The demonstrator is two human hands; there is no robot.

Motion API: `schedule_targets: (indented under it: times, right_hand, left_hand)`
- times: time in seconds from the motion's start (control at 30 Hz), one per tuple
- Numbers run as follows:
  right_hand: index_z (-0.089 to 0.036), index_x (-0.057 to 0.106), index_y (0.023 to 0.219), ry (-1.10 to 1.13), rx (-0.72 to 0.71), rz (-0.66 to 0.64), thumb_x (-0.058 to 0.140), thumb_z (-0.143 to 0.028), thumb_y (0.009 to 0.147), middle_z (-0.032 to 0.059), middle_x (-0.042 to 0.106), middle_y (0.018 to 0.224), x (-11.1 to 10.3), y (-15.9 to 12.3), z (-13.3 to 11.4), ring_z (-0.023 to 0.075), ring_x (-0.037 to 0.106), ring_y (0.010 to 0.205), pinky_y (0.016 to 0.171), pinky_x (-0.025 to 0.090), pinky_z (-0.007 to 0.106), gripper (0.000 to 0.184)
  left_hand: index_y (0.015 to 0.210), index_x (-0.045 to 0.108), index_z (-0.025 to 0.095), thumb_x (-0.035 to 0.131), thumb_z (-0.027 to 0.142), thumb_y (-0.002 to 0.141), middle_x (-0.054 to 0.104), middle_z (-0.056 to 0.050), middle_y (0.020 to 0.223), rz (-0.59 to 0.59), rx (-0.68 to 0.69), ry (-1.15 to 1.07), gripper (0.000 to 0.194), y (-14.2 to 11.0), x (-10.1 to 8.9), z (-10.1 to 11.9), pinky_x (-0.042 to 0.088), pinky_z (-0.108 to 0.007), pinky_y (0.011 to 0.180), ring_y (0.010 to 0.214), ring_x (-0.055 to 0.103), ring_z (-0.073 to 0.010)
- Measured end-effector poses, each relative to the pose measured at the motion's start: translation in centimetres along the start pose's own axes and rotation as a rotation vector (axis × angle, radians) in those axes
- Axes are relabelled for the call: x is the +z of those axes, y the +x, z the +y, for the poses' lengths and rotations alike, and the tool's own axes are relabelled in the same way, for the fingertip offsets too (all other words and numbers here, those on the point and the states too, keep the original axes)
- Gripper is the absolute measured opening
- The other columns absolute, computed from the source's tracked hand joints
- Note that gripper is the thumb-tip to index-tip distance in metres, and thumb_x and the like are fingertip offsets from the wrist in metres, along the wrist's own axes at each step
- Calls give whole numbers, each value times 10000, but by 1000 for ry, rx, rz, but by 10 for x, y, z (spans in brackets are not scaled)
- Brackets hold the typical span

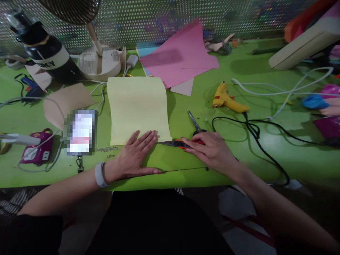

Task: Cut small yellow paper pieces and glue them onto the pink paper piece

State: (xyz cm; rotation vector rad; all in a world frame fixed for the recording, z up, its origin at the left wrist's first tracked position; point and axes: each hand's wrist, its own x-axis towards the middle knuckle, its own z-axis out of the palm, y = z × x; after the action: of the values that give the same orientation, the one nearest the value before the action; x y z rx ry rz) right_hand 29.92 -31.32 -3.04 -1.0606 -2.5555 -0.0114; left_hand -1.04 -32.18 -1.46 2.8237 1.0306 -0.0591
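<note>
Purple plastic covers the block [38, 157] well left of the yellow sheet [138, 109], which lies on the green bench [186, 180] straight in front of the person. Left of the sheet too, but farther from the person than the block, is the dark bottle [50, 56]. Tan paper [67, 101] and a phone [82, 132] come next, nearer the sheet's left side; the fan [94, 40] stands beyond its far left corner, and small bits [107, 149] lie just off its near left corner.

The left hand [134, 156] is palm down over the sheet's near edge, its grip spread flat and holding nothing that shows. A thin wire [183, 169] lies on the near side of the sheet, one end at the thumb.

At the near right corner, a red-and-black tool [174, 143] has its tip at the edge; the right hand [207, 145] has its grip closed round the handle. Scissors [195, 122] lie just right of the sheet, partly hidden, and the glue gun [230, 101] well right of it.

Laying out and flattening look done; the near edge may be folded, I cannot tell. No cut shows, so work there seems unfinished
</note>
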Motion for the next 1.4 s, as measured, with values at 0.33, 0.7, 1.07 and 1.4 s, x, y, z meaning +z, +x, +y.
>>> schedule_targets:
  times: [0.33, 0.7, 1.07, 1.4]
  right_hand:
    - [-180, 691, 1213, 26, 1, -12, 577, -243, 978, 85, 661, 905, -1, 3, -9, 219, 586, 824, 736, 402, 382, 269]
    - [-184, 687, 1220, 26, 38, -10, 548, -304, 998, 72, 652, 893, 3, 2, -10, 204, 569, 806, 725, 386, 361, 288]
    - [-204, 686, 1230, 35, 26, -69, 571, -311, 989, 73, 663, 922, 4, 15, -22, 205, 596, 841, 736, 399, 363, 287]
    - [-194, 714, 1176, 14, 4, -43, 564, -333, 995, 71, 670, 899, 9, 25, -31, 191, 572, 821, 721, 365, 344, 273]
  left_hand:
    - [1600, -26, 93, 299, 817, 892, 89, -150, 1668, 16, -7, -66, 1064, -1, 3, 0, 11, -487, 1263, 1548, 82, -282]
    - [1595, -121, 146, 320, 780, 919, 103, -156, 1667, 38, -24, -58, 1026, -35, -11, -22, 0, -496, 1255, 1541, 133, -299]
    - [1595, -134, 171, 371, 789, 900, 115, -144, 1669, 36, -35, -74, 1058, -36, -2, -21, 35, -492, 1252, 1530, 168, -328]
    - [1590, -147, 156, 363, 801, 892, 113, -154, 1667, 52, -35, -74, 1079, -37, 1, -21, 38, -501, 1251, 1533, 159, -323]
